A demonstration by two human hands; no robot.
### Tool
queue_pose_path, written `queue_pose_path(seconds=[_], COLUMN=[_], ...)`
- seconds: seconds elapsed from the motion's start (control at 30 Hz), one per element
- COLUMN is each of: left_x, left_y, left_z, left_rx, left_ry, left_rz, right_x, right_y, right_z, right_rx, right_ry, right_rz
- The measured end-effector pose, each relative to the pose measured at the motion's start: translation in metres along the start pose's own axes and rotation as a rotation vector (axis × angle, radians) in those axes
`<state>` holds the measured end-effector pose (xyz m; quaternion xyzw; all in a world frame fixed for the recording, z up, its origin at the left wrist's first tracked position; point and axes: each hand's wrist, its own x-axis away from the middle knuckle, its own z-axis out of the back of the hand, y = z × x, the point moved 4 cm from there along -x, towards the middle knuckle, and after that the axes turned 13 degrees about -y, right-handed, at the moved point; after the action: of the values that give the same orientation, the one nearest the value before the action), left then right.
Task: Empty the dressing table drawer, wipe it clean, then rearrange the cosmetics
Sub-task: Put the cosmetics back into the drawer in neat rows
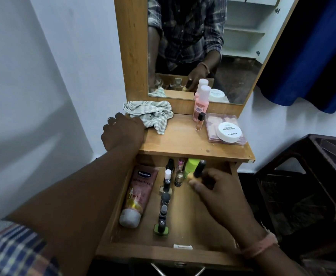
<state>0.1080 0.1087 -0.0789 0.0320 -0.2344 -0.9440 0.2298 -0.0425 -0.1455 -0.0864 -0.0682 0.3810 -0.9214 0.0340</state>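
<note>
The wooden drawer (pixel 183 253) is pulled open below the tabletop (pixel 183 142). Inside lie a pink Vaseline tube (pixel 138 193) at the left and a row of small nail polish bottles (pixel 164 208) down the middle. A green-capped bottle (pixel 191 166) stands at the back. My right hand (pixel 218 192) is in the drawer, its fingertips pinching a small dark bottle (pixel 200 169) beside the green one. My left hand (pixel 123 132) rests on the tabletop's left corner, fingers curled, touching a striped cloth (pixel 151 113).
On the tabletop stand a pink bottle (pixel 201 102), a small vial (pixel 200 121) and a white round jar (pixel 229 132) on a pink palette case (pixel 213 124). A mirror (pixel 193 46) rises behind. A dark plastic chair (pixel 306 186) stands right; a white wall lies left.
</note>
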Motion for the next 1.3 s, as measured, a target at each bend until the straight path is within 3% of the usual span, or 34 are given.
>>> queue_pose_path(seconds=[0.07,0.13,0.27,1.3], left_x=[0.000,0.000,0.001,0.001], left_y=[0.000,0.000,0.000,0.000], left_z=[0.000,0.000,0.002,0.001], left_rx=[-0.002,-0.001,-0.003,0.018], left_ry=[0.004,0.001,-0.001,-0.005], left_rz=[-0.008,-0.004,0.004,0.004], right_x=[-0.003,-0.011,-0.026,-0.027], right_y=[0.009,0.014,0.019,0.025], right_z=[-0.017,-0.026,-0.037,-0.046], right_rx=[0.096,0.160,0.290,0.262], right_ry=[-0.193,-0.256,-0.239,-0.243], right_rz=[-0.051,-0.052,-0.016,0.009])
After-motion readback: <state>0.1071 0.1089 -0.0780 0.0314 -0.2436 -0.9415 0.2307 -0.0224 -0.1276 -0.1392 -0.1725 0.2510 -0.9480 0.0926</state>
